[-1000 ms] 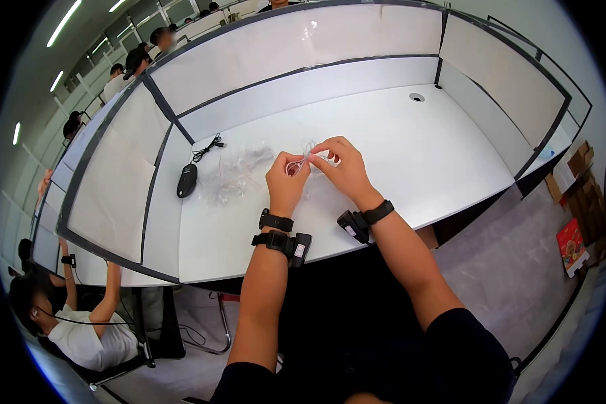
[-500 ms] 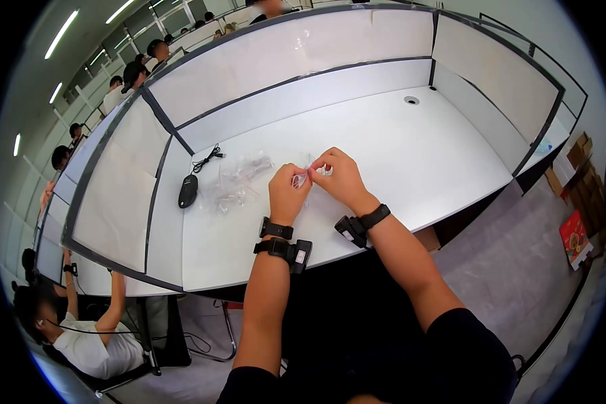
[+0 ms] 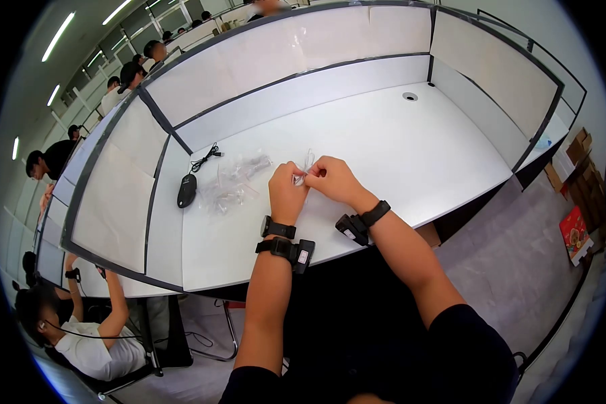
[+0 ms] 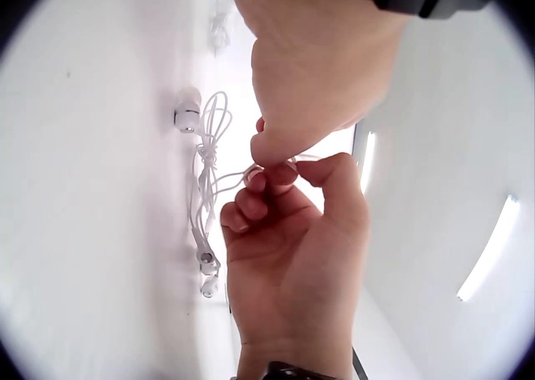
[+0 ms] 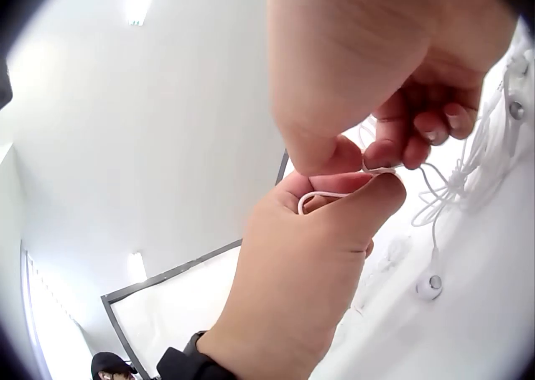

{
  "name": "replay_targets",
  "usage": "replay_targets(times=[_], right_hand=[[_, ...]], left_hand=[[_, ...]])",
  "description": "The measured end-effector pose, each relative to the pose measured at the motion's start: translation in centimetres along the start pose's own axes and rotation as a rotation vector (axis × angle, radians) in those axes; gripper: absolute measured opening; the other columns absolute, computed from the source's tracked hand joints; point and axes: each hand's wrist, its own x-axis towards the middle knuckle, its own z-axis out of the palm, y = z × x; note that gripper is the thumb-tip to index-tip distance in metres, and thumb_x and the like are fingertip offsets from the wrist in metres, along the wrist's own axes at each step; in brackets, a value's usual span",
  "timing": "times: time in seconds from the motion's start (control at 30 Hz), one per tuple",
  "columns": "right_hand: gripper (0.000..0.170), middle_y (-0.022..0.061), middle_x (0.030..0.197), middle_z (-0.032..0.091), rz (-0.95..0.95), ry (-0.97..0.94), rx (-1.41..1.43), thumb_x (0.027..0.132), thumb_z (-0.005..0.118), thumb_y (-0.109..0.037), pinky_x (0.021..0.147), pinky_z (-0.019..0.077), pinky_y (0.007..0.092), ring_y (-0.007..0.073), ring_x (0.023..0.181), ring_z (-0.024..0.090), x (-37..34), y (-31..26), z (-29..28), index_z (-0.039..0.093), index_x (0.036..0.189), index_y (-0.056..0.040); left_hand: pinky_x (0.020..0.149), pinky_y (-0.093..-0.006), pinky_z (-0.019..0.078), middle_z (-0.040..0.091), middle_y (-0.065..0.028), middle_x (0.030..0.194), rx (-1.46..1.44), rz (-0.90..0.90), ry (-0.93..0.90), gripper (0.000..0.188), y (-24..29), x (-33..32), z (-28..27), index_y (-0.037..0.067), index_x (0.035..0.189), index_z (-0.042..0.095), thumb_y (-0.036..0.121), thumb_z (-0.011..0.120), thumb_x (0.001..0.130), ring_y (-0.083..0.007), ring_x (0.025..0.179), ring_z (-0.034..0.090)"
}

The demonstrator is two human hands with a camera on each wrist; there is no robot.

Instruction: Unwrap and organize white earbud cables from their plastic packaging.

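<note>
A white earphone cable [image 3: 308, 161] is held between the hands over the desk. It is gathered in a knotted bundle [image 4: 209, 156] [image 5: 457, 179], with earbuds [image 4: 188, 117] [image 5: 430, 287] dangling. My left hand [image 3: 287, 193] [image 4: 313, 66] [image 5: 305, 259] pinches the cable between thumb and fingers; a loop crosses its palm side in the right wrist view. My right hand [image 3: 340, 182] [image 4: 297, 255] [image 5: 380, 62] pinches the cable right beside the left fingertips, its other fingers curled. The exact crossing of the strands is hidden by the fingertips.
Clear plastic bags [image 3: 229, 185] lie on the desk [image 3: 377, 148] left of the hands. A black mouse [image 3: 187, 191] with a coiled cable is farther left. Low partitions [image 3: 303, 40] surround the desk. Another person [image 3: 94, 337] sits at lower left.
Both hands moved slightly down from their first position, still pinching the cable. The right fingers are more curled. A person in black has leaned into view at far left.
</note>
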Motion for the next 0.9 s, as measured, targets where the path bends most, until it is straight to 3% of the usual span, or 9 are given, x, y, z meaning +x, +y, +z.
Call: replay_targets(times=[0.1,0.17,0.3,0.33,0.43,0.53,0.7,0.8,0.9], right_hand=[[0.03,0.013,0.07,0.067,0.211,-0.069,0.034,0.08,0.07,-0.028,0.062,0.0502,0.0322,0.0202,0.064,0.063,1.1,1.4,0.0,0.069,0.078,0.0018],[0.029,0.0118,0.07,0.066,0.264,-0.079,0.02,0.079,0.07,-0.028,0.061,0.0499,0.0317,0.0195,0.064,0.062,1.4,1.8,-0.2,0.068,0.078,0.0006],[0.024,0.0091,0.07,0.065,-0.049,0.159,-0.057,0.078,0.07,-0.024,0.061,0.0495,0.0303,0.0173,0.064,0.061,0.5,0.7,-0.2,0.065,0.078,-0.001],[0.022,0.0082,0.07,0.064,-0.081,0.195,-0.04,0.078,0.07,-0.022,0.06,0.0492,0.0296,0.0164,0.064,0.061,0.4,0.1,-0.3,0.063,0.078,-0.0015],[0.015,0.007,0.07,0.063,-0.091,0.208,0.034,0.077,0.07,-0.015,0.059,0.0487,0.029,0.0158,0.064,0.059,0.3,-0.4,-0.5,0.062,0.08,-0.0026],[0.014,0.0057,0.076,0.062,-0.218,0.251,-0.106,0.076,0.071,-0.012,0.06,0.0483,0.0278,0.014,0.065,0.057,0.4,0.0,-0.5,0.063,0.083,-0.0026],[0.017,0.0056,0.081,0.06,-0.331,0.238,-0.123,0.075,0.072,-0.011,0.06,0.0471,0.0274,0.0138,0.066,0.055,0.5,0.6,-0.1,0.064,0.087,-0.0024],[0.016,0.0052,0.077,0.06,-0.296,0.243,-0.097,0.077,0.071,-0.011,0.058,0.046,0.0271,0.0131,0.064,0.055,0.4,0.0,-0.5,0.064,0.089,-0.0025],[0.015,0.0063,0.076,0.061,-0.197,0.217,-0.038,0.08,0.069,-0.012,0.058,0.0459,0.0278,0.0138,0.062,0.055,-0.3,-1.3,-0.5,0.064,0.09,-0.0022]], left_hand=[[0.059,-0.038,0.0466,0.058,-0.0138,0.076,-0.043,0.073,0.014,0.022,-0.2,-0.1,0.3,0.002,0.08,0.057,0.004,0.077,0.073,-0.0323,0.067,0.057],[0.059,-0.0354,0.0468,0.06,-0.0117,0.076,-0.07,0.018,-0.019,0.02,-0.3,0.0,0.2,0.002,0.082,0.058,0.005,0.077,0.075,-0.0267,0.067,0.059],[0.058,-0.0292,0.0475,0.064,-0.0053,0.079,-0.276,-0.26,-0.093,0.014,0.1,0.1,0.1,0.002,0.085,0.061,0.004,0.074,0.081,-0.0135,0.069,0.061],[0.068,-0.0279,0.0514,0.067,-0.0043,0.088,-0.443,-0.325,-0.121,0.014,0.1,0.2,0.3,0.001,0.093,0.062,0.006,0.072,0.085,-0.0119,0.076,0.062],[0.082,-0.0325,0.0516,0.064,-0.0089,0.098,-0.917,-0.563,-0.259,0.018,-0.9,0.6,-0.1,-0.002,0.105,0.057,0.01,0.061,0.093,-0.0153,0.091,0.062],[0.081,-0.0344,0.0522,0.064,-0.0092,0.098,-1.136,-0.729,-0.181,0.018,-0.8,0.8,-0.2,-0.001,0.108,0.056,0.01,0.06,0.094,-0.0162,0.091,0.062],[0.075,-0.0295,0.0547,0.067,-0.0133,0.098,-1.078,-0.659,-0.297,0.021,-1.1,0.4,0.0,0.0,0.112,0.053,0.01,0.062,0.097,-0.0175,0.083,0.066],[0.071,-0.0283,0.0543,0.068,-0.0123,0.097,-0.871,-0.586,-0.233,0.02,-1.1,0.4,0.5,-0.001,0.112,0.053,0.009,0.062,0.096,-0.0172,0.08,0.067],[0.065,-0.0257,0.051,0.067,-0.0083,0.084,-0.646,-0.397,-0.131,0.017,-1.1,0.1,1.1,0.0,0.1,0.056,0.01,0.067,0.092,-0.0123,0.072,0.064]])
